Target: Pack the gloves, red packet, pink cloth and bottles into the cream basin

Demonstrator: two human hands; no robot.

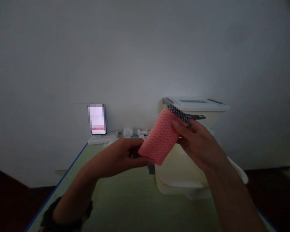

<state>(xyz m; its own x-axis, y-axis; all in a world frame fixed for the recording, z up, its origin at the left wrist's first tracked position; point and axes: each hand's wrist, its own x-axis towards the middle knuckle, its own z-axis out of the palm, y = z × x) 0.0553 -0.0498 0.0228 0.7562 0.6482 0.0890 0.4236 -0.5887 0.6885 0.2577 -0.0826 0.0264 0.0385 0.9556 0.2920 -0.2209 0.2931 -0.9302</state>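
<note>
A pink, ribbed cloth piece (159, 137) is held up tilted in front of me, above the table. Along its upper edge runs a black-and-white checked band (176, 112) that ends in a narrow loop pointing right. My left hand (125, 153) grips the lower left corner between thumb and fingers. At the upper right side, my right hand (195, 138) pinches the cloth near the band, thumb on the front face. Some of the fingers of both hands are hidden behind it. Whether it is a pouch or a folded cloth, I cannot tell.
A green table (125, 199) with a blue edge lies below. Behind the hands stands a pale lidded container (195, 104), with a cream bin (181, 180) in front. A lit phone (98, 119) leans at the back left. Small white items (128, 132) lie by the wall.
</note>
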